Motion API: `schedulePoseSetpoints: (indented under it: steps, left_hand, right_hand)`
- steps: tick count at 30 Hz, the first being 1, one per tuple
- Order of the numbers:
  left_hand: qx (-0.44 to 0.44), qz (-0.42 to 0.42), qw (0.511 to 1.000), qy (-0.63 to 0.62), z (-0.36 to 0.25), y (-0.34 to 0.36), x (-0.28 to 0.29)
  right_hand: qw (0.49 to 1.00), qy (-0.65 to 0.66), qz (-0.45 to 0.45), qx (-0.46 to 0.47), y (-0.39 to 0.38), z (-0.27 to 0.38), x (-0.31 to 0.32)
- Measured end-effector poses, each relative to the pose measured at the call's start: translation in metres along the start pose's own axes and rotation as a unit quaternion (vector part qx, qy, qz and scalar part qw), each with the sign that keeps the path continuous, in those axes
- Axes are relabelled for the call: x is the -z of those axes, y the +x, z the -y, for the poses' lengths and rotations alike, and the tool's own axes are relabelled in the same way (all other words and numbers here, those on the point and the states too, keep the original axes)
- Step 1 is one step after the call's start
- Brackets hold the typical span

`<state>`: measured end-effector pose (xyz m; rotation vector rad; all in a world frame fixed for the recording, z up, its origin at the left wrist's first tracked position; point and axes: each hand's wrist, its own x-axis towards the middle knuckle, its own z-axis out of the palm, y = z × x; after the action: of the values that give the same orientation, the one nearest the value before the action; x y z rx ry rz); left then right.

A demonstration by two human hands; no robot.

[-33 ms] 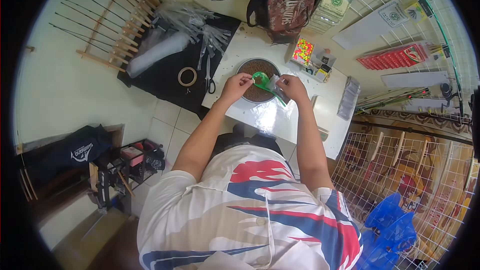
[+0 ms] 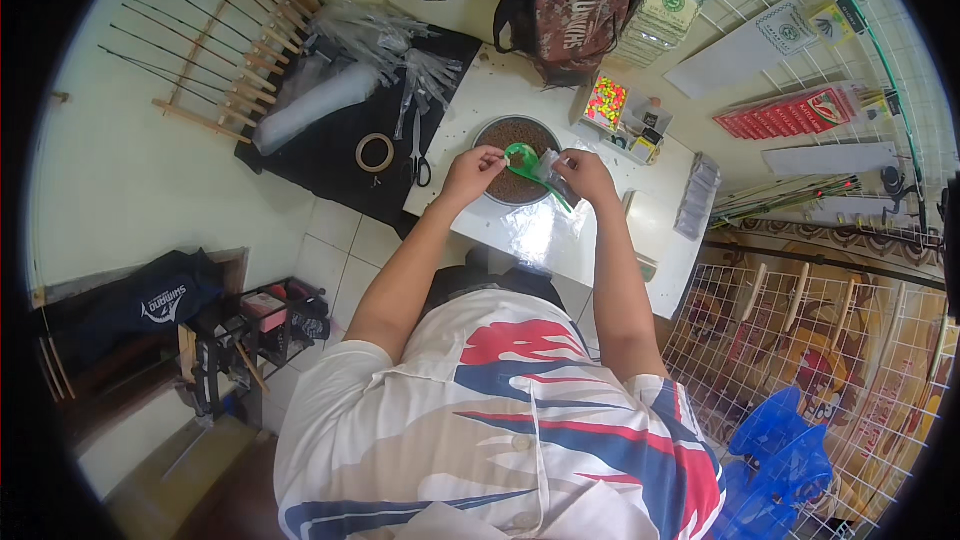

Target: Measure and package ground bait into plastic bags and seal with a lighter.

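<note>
A round metal basin (image 2: 492,138) of brown granules stands on the white table (image 2: 465,223). A green scoop (image 2: 521,155) lies across it, its handle angled down to the right. At the left side of the scoop, my left hand (image 2: 473,174) has thumb and fingers pinched on something small and pale that I cannot make out. My right hand (image 2: 585,176) is closed on a clear plastic bag (image 2: 548,168) over the right half of the basin, beside the scoop.
Black-handled scissors (image 2: 419,168), a tape roll (image 2: 374,137) and plastic bags (image 2: 318,106) lie on a black cloth at left. A box of bright beads (image 2: 606,104), a backpack (image 2: 565,10) and a wire rack (image 2: 760,310) stand or hang around the table. Rods lean in a wooden rack (image 2: 255,70).
</note>
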<state>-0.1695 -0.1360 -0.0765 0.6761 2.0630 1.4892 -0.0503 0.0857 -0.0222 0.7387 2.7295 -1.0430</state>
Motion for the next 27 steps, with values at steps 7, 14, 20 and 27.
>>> schedulePoseSetpoints:
  steps: [7, 14, 20, 27]
  left_hand:
    - [0.007, -0.004, 1.000, 0.012, 0.006, -0.003, 0.002]
    - [0.008, 0.005, 1.000, -0.003, 0.001, -0.005, 0.000]
    - [0.012, -0.002, 1.000, 0.016, 0.001, -0.007, 0.002]
    - [0.010, 0.005, 1.000, 0.018, -0.002, -0.011, 0.001]
  right_hand:
    - [1.000, -0.019, 0.012, -0.007, -0.002, 0.006, 0.001]
    - [0.999, -0.035, 0.007, -0.015, -0.004, 0.004, -0.002]
    - [0.999, -0.044, -0.007, -0.004, -0.006, 0.006, -0.001]
    - [0.999, -0.047, -0.010, -0.006, -0.007, 0.008, -0.002]
